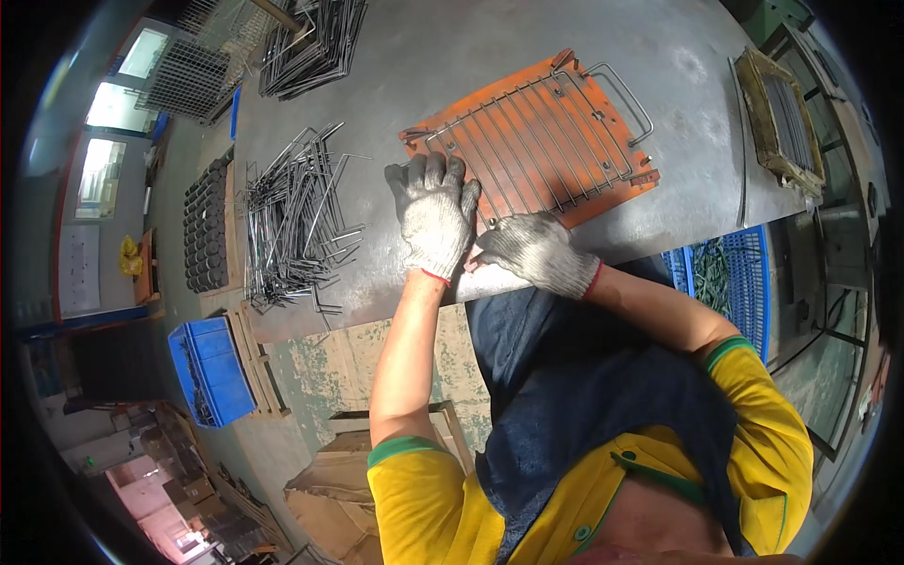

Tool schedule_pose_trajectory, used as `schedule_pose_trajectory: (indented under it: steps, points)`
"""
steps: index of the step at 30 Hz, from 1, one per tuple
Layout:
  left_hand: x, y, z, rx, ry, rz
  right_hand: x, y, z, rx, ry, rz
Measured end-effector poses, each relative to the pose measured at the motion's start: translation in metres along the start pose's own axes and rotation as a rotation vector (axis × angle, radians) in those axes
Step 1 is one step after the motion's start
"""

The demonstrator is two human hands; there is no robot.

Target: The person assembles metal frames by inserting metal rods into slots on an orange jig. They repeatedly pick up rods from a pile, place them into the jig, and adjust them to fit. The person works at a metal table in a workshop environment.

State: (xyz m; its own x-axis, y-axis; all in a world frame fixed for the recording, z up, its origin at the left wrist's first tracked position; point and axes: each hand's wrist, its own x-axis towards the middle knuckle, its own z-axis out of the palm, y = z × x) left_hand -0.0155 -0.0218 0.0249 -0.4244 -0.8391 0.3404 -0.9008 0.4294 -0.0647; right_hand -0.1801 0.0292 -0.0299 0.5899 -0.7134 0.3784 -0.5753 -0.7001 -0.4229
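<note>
Apparently, the step in hand is steadying a straight-barred steel wire grid (542,149) on the flat, scuffed orange plate (603,200) atop the smooth metal table (697,174); the next move presumably calls for even pressure. The coarse-knit-gloved left hand (435,215) lies flat, fingers extended, gripping nothing visible; the right hand (539,250) is loosely curled at the plate's near edge, its hold undeterminable.

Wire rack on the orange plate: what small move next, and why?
Perhaps slide the right hand rightward along the near side of the wire rack: it's at the near left corner, the left hand is by the left edge of the orange plate, and neither touches the right end.
</note>
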Motion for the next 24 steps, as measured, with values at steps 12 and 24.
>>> schedule_pose_trajectory:
  steps: [12,24]
  points:
    - [0.001,0.007,-0.008,-0.285,0.185,-0.115,-0.014,0.020,-0.028,0.332,0.033,0.144]
    - [0.035,-0.043,0.020,0.434,0.095,-0.049,-0.075,0.076,-0.065,-0.127,0.273,0.363]
